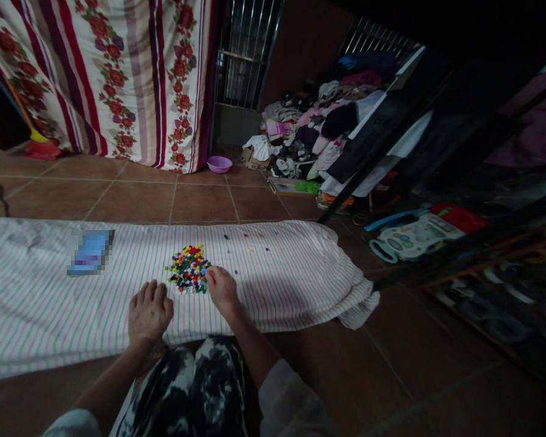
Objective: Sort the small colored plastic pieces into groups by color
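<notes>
A heap of small multicoloured beads or pellets (187, 267) lies on a striped cloth (291, 279); their exact kind is too small to tell. My right hand (222, 290) is at the heap's right edge with thumb and fingers pinched together. Whatever is between those fingertips is too small to make out. My left hand (150, 312) rests palm down on the cloth, left of and nearer than the heap, fingers laid out and holding nothing. Several single pieces, among them a yellow one (249, 250) and a dark green one (226, 237), are spread apart to the right of the heap.
A phone-like device with a blurred screen (90, 252) lies on the cloth at left. Beyond are a tiled floor (136, 197), a purple basin (219, 164), a floral curtain (118, 85) and piled clothes (318, 121). A dark slanting bar (346, 193) and a toy panel (418, 233) stand at right.
</notes>
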### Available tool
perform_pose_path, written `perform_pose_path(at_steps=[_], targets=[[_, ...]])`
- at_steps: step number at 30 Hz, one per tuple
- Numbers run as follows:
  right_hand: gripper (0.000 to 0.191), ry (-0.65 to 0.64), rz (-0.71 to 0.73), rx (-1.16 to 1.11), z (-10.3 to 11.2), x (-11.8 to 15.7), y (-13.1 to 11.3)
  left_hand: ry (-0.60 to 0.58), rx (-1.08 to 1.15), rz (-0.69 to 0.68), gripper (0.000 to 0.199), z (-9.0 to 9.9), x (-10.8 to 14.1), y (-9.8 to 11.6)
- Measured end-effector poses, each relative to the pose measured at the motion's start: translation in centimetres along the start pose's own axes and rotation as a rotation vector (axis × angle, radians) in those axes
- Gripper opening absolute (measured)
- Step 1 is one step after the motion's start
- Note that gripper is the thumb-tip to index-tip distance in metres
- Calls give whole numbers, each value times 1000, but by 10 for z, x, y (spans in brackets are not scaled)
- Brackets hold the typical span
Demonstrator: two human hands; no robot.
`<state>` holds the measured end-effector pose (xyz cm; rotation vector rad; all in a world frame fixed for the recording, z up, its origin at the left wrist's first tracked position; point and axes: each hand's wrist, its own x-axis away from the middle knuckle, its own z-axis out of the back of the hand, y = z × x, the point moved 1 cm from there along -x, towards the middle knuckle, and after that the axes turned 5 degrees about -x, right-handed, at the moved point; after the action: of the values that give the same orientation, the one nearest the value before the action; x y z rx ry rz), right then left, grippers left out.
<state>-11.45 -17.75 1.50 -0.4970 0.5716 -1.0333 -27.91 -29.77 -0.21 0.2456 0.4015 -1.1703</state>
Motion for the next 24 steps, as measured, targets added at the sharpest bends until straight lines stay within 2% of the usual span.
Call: perform_pose_path(at_steps=[7,14,19,24], targets=[[18,203,-98,-131,34,1,60,8,-32,-10,34,0,0,1],[24,315,-207,-122,65,5,114,-17,-32,-18,35,1,0,0],[25,308,-223,-42,75,6,134,-26,-42,-13,35,2,-1,1],[24,320,-207,28,78,4,141,-45,-45,-12,36,2,-1,1]])
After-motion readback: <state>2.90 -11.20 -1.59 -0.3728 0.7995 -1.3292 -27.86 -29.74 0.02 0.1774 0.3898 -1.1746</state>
